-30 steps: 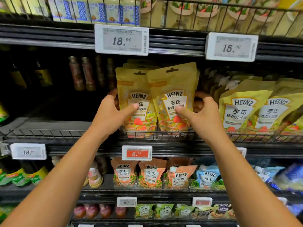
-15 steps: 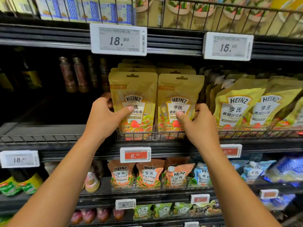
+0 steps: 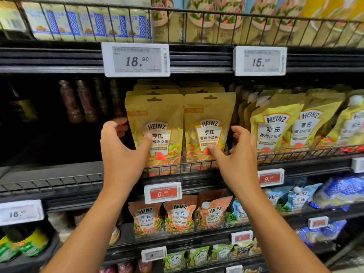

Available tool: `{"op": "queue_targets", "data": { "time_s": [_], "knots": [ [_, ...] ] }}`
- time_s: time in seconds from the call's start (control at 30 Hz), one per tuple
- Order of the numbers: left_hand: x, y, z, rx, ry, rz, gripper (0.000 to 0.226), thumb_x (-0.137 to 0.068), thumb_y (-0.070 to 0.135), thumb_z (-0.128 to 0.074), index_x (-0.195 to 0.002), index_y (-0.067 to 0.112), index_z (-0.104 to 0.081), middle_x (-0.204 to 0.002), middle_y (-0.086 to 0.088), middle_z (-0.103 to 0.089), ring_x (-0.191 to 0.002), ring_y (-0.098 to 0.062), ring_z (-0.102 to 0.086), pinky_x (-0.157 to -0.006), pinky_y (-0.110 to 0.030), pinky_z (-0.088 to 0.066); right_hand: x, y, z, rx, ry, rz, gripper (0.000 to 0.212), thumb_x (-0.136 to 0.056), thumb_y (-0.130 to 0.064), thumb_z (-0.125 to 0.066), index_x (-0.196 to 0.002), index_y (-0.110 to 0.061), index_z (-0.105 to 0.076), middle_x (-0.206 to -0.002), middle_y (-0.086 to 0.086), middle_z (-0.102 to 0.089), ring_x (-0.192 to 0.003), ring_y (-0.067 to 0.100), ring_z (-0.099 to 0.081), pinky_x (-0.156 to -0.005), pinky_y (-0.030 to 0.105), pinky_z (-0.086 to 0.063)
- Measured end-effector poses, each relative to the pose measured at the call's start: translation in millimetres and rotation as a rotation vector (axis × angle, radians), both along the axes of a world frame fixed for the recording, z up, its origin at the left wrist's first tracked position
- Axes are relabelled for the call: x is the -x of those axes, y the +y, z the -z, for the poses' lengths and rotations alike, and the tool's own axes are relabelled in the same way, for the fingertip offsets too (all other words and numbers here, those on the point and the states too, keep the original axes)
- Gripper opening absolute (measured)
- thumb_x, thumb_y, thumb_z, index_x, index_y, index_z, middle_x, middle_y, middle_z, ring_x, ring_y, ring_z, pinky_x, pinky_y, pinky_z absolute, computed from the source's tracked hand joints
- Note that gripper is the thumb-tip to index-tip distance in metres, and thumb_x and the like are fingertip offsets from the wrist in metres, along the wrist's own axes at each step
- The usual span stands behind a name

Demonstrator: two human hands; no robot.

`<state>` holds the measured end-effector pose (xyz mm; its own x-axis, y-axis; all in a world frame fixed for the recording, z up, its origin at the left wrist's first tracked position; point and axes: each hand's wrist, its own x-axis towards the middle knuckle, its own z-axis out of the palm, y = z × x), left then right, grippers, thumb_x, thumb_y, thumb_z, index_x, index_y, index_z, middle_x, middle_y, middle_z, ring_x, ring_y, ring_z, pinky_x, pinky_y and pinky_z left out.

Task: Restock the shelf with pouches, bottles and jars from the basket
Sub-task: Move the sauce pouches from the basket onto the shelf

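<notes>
Pouches in yellow foil are filed upright in two rows, front to back, on the middle shelf behind its wire rail.

Differences from the earlier frames:
- The left pouch and the right pouch, the front items of the two rows, are now set side by side with their edges touching. One second ago the right pouch was tilted and overlapped the left one.
- The fingers of the right hand have been released from the right pouch's edge. They are now spread and held just beside it, with only the thumb tip laid on the lower front.
- The left hand is unchanged: its thumb is pressed on the front of the left pouch and its fingers are curled round the left edge, so that the pouch is pinched.

Containers and contents:
- The middle shelf also carries spouted yellow pouches to the right of the two rows, and dark bottles at the rear left.
- The shelf below is stocked with orange pouches behind a red price tag.
- The shelf above is filled with blue-labelled jars; a tag marked 18.90 is fixed to its edge.
</notes>
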<state>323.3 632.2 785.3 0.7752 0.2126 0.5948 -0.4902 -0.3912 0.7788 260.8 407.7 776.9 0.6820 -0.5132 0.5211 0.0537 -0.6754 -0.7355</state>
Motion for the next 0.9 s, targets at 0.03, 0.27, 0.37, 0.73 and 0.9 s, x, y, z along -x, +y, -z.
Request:
{"op": "queue_targets", "data": {
  "time_s": [0.03, 0.27, 0.37, 0.73, 0.9],
  "knots": [
    [4.6, -1.6, 2.0, 0.011, -0.063, -0.022, 0.046, -0.082, 0.04, -0.074, -0.115, 0.029, -0.043, -0.118, 0.005, -0.052, -0.11, -0.014, -0.052, -0.089, -0.027, -0.044, 3.4, 1.1, 2.7, 0.006, -0.01, -0.002, 0.066, -0.083, -0.037, -0.079, -0.136, -0.022, -0.043, -0.13, -0.002, -0.041, -0.108, 0.02, -0.054, -0.088, 0.035, -0.048],
    [30.6, -26.7, 10.8, 0.135, -0.213, 0.156, 0.025, -0.087, 0.014, -0.067, -0.103, 0.026, -0.051, -0.092, 0.02, -0.054, -0.084, -0.004, -0.055, -0.073, -0.018, -0.044, 30.1, 3.0, 16.5, 0.011, -0.016, -0.023, 0.044, -0.089, -0.036, -0.072, -0.126, -0.025, -0.049, -0.116, -0.006, -0.041, -0.083, 0.002, -0.048, -0.071, 0.004, -0.036],
    [41.1, -45.0, 16.6, 0.209, -0.231, 0.308, 0.024, -0.088, 0.004, -0.065, -0.095, 0.025, -0.055, -0.085, 0.026, -0.059, -0.076, 0.002, -0.054, -0.068, -0.014, -0.044, 47.2, -1.8, 22.6, -0.009, -0.018, -0.031, 0.038, -0.092, -0.034, -0.068, -0.125, -0.027, -0.05, -0.108, -0.01, -0.04, -0.085, -0.002, -0.047, -0.071, 0.005, -0.037],
    [77.9, -132.7, 37.1, 0.113, -0.01, 0.811, 0.009, -0.093, 0.037, -0.055, -0.087, 0.04, -0.061, -0.074, 0.001, -0.063, -0.067, -0.018, -0.059, -0.063, -0.035, -0.051, 117.9, -48.3, 40.9, -0.194, -0.069, 0.016, 0.024, -0.094, -0.025, -0.066, -0.102, -0.042, -0.052, -0.092, -0.017, -0.06, -0.082, 0.006, -0.057, -0.068, 0.015, -0.045],
    [99.3, -192.2, 48.7, 0.086, 0.13, 1.0, 0.01, -0.092, 0.04, -0.056, -0.086, 0.035, -0.063, -0.074, -0.003, -0.064, -0.065, -0.014, -0.058, -0.061, -0.028, -0.051, 157.9, -88.4, 50.3, -0.226, -0.09, 0.111, 0.024, -0.091, -0.025, -0.068, -0.102, -0.041, -0.054, -0.092, -0.018, -0.062, -0.078, 0.004, -0.058, -0.066, 0.012, -0.044]
  ]
}}
